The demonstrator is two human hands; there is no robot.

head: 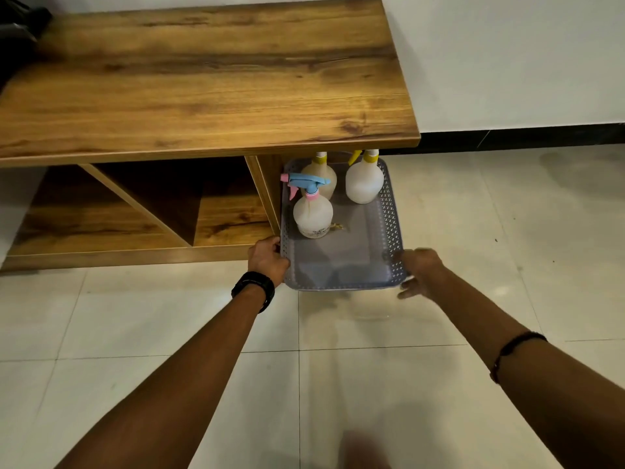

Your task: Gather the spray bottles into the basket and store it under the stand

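Note:
A grey perforated basket point(341, 282) sits on the tiled floor, its far end under the overhanging top of the wooden stand point(203, 79). Three white spray bottles stand upright in it: one with a blue and pink trigger point(313, 214) at the near left, and two with yellow triggers at the back, left point(321, 176) and right point(364, 181), their heads partly hidden by the stand's top. My left hand point(267, 260) grips the basket's near left rim. My right hand point(419, 272) holds the near right corner, fingers curled around the wall.
The stand's open lower shelf with a slanted divider point(135, 204) lies left of the basket, behind a side panel point(267, 187). A white wall with a black skirting point(507, 140) runs behind. A dark object point(20, 28) rests at the stand's far left. Pale floor tiles point(507, 231) spread to the right.

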